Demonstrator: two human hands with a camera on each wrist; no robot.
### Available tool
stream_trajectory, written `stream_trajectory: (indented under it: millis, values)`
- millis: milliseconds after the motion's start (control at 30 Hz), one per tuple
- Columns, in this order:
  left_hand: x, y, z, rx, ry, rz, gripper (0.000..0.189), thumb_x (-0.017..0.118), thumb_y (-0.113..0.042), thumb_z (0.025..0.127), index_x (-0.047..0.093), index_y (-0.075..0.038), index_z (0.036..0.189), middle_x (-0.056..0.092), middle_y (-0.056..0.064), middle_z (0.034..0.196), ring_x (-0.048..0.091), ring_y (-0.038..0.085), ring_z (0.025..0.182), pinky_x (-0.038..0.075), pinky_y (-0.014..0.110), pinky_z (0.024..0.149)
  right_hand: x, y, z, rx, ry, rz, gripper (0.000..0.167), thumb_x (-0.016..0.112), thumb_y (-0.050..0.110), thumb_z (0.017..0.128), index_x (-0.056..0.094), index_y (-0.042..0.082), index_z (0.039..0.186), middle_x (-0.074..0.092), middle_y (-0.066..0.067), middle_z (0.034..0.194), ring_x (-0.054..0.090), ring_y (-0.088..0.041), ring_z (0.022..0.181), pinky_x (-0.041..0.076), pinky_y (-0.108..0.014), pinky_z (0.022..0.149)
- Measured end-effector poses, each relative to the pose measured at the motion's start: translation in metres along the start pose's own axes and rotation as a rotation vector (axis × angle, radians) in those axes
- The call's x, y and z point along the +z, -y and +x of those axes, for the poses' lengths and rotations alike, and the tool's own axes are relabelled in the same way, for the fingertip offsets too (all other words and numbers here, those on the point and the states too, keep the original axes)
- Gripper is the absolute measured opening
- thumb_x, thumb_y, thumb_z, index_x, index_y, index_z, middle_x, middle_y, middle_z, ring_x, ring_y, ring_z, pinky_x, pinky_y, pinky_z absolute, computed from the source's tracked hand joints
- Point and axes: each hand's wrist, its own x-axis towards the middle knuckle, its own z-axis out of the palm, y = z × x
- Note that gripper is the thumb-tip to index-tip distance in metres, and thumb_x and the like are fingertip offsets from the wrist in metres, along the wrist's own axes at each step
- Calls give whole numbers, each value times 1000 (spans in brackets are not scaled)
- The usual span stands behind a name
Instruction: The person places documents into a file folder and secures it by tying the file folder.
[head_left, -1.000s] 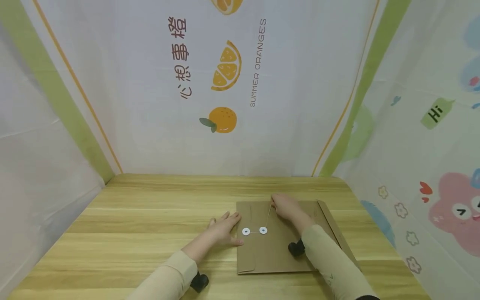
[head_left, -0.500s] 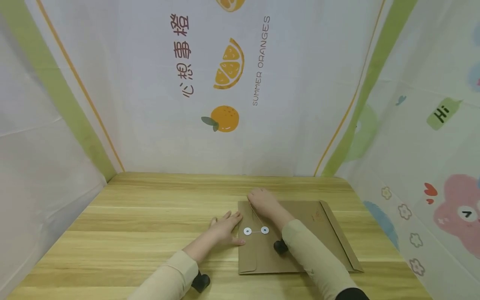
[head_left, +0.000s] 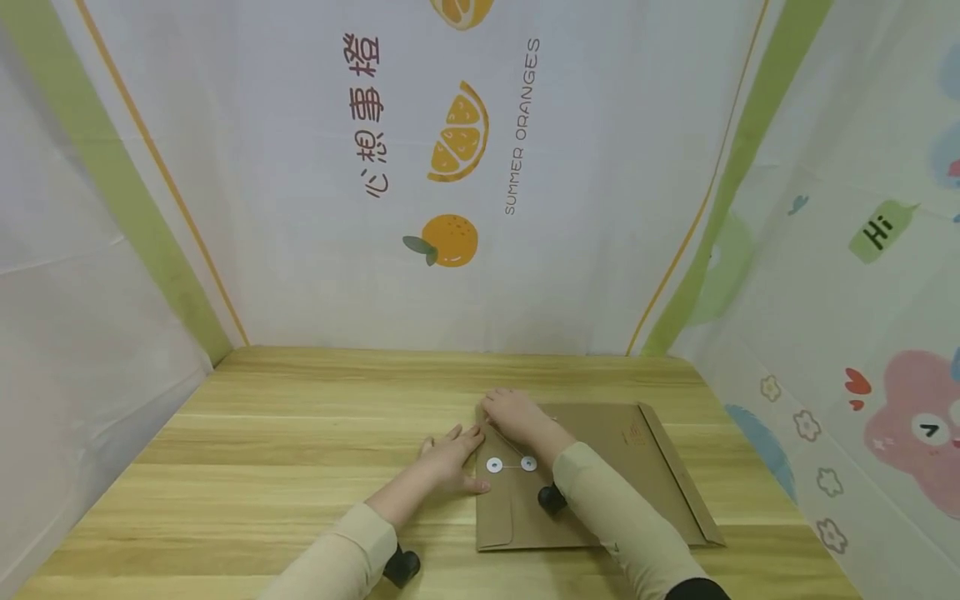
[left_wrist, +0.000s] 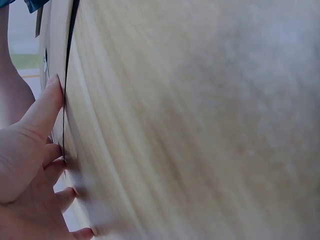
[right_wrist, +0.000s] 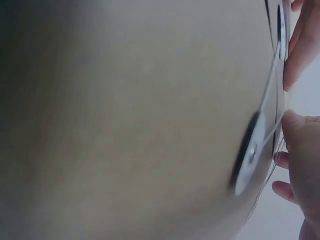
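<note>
A brown kraft envelope (head_left: 600,425) lies flat on the wooden table, its flap side turned left. Two white paper buttons, the left button (head_left: 494,465) and the right button (head_left: 528,464), are joined by a thin string. From the right button the free string (right_wrist: 274,126) runs up to my right hand (head_left: 519,417), which pinches it above the flap near the far left corner. With fingers spread, my left hand (head_left: 448,462) rests at the envelope's left edge. Its thumb (left_wrist: 47,107) touches that edge in the left wrist view.
The wooden table (head_left: 300,450) extends left of the envelope. White printed cloth (head_left: 300,275) hangs behind the table and on both sides. A black wrist camera (head_left: 402,568) sits under my left wrist, another black camera (head_left: 552,499) under my right.
My right hand has moved left across the envelope, swinging the string from right of the buttons to above the flap. The left hand keeps its place at the edge.
</note>
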Motion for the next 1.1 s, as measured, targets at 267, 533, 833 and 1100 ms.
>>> stream_trajectory:
  millis: [267,533,833,1100]
  values:
    - [1,-1,-1,3,-5,4,86,76,-46,77,41,-5,145,32,11,152,23,35,140,14,70,103,-8,-15,-6,85,27,449,6,62,17,94,66,13,95,63,5,91,59,-13,86,50,-29,78]
    - [-1,-3,-4,-1,-6,-2,87,76,-45,77,39,-5,145,30,11,153,22,36,140,12,69,104,-27,-43,-34,222,115,589,45,70,17,88,58,5,130,56,-11,132,48,-31,124,37,-46,104]
    - [-2,-2,-3,10,-19,37,89,77,-47,75,40,-6,145,33,11,152,25,36,139,15,70,103,-20,-64,-75,323,197,629,77,83,22,75,46,-1,139,48,-17,140,40,-35,131,31,-46,108]
    - [-9,1,5,63,-23,115,89,77,-52,73,44,-7,142,40,11,146,33,37,134,26,64,103,-15,-64,-84,277,232,659,76,77,24,82,40,-4,142,37,-24,146,31,-40,135,24,-50,110]
